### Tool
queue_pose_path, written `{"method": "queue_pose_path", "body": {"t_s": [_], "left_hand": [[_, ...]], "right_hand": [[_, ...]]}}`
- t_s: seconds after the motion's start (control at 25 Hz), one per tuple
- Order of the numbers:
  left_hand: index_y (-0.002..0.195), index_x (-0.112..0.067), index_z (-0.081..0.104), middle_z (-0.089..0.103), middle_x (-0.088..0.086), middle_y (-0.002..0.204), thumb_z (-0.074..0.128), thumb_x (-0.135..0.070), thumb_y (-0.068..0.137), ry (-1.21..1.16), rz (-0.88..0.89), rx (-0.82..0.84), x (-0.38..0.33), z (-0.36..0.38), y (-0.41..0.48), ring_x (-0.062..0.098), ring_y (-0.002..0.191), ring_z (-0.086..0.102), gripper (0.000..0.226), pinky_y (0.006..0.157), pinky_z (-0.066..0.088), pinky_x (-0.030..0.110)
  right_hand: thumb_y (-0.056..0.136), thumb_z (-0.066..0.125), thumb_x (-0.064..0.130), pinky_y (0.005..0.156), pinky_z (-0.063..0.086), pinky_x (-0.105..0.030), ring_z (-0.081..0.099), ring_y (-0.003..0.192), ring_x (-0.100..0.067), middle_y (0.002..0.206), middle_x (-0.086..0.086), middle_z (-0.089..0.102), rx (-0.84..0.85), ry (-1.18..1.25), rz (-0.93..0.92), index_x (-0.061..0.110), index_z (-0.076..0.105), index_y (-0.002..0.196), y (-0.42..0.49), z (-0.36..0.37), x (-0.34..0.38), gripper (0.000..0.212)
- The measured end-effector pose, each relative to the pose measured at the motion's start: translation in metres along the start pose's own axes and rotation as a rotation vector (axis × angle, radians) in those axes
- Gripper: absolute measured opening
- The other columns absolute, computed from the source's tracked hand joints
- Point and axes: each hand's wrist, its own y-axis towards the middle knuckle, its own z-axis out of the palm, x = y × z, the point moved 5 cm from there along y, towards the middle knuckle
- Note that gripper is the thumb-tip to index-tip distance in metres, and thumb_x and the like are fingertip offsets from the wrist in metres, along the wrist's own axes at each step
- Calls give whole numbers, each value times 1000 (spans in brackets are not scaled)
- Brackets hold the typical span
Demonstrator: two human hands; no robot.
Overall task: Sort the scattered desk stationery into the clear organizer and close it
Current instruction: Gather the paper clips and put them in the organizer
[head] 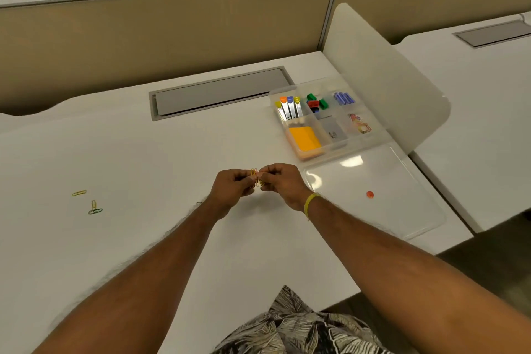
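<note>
White desk (143, 152): three loose paper clips (89, 204), one orange pin (370, 194).

You get even, warm overhead light; soft glare patches sit on the clear lid (373, 190), faint shadows on the desk (143, 158), slight blur throughout, lines bowing at the edges.

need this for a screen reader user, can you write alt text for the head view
Both hands, left and right, pinch a small bunch of yellow paper clips above a white desk. To the right sits an open clear organizer partly filled with stationery; loose clips lie far left.
</note>
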Motion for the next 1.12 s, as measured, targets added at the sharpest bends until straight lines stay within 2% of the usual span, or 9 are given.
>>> {"method": "queue_pose_path", "body": {"t_s": [0.08,0.2,0.36,0.48,0.6,0.72,0.88,1.0,1.12], "left_hand": [[90,-9,75,65,9,78,65,-10,89,-12,1,27,-8,24,9,15,69,58,9,71,55,25],[88,-12,74,66,10,79,65,-9,89,10,11,59,-24,61,26,15,70,61,10,72,56,25],[92,-9,72,68,13,84,64,-7,89,37,18,86,-49,109,53,18,72,65,9,71,57,24],[89,-7,71,67,12,81,63,-5,89,49,39,120,-72,146,76,16,69,65,8,67,57,21],[95,-2,69,66,9,77,61,-3,90,111,68,141,-99,193,105,13,63,63,9,59,55,16],[101,5,69,67,14,81,62,-4,90,222,118,134,-123,239,140,15,65,64,16,65,59,21],[97,1,72,71,18,86,62,-5,90,400,181,146,-139,283,183,22,71,67,15,80,59,40],[113,-2,68,70,16,109,53,-5,93,670,321,212,-148,302,199,25,97,67,25,90,54,37],[124,-4,62,63,11,127,48,-2,95,802,394,242,-150,303,207,22,116,59,32,97,45,27]], "right_hand": [[85,68,1,66,56,-25,64,73,-20,83,-11,67,-35,44,-3,2,68,90,0,-23,4,5],[87,66,2,66,56,-23,65,75,-18,86,-10,67,-88,107,-21,-3,68,102,3,-60,13,17],[89,63,3,68,56,-23,65,78,-18,88,-9,69,-142,162,-54,2,69,102,11,-109,30,14],[89,61,1,67,56,-22,65,76,-18,88,-10,68,-222,193,-66,-3,67,108,22,-149,45,19],[89,61,-1,66,56,-22,66,76,-18,88,-11,70,-322,196,-96,-2,68,105,37,-195,63,18],[86,64,-1,68,58,-25,68,78,-22,91,-15,71,-449,167,-135,1,71,99,54,-240,81,15],[84,66,0,72,59,-33,68,77,-25,84,-13,71,-578,44,-155,3,73,94,78,-290,95,12],[83,66,3,80,59,-37,68,77,-23,85,-11,72,-648,-167,-166,6,73,95,90,-313,101,14],[86,62,5,88,52,-26,67,91,-18,99,-8,73,-674,-482,-210,7,73,101,90,-320,108,18]]}}
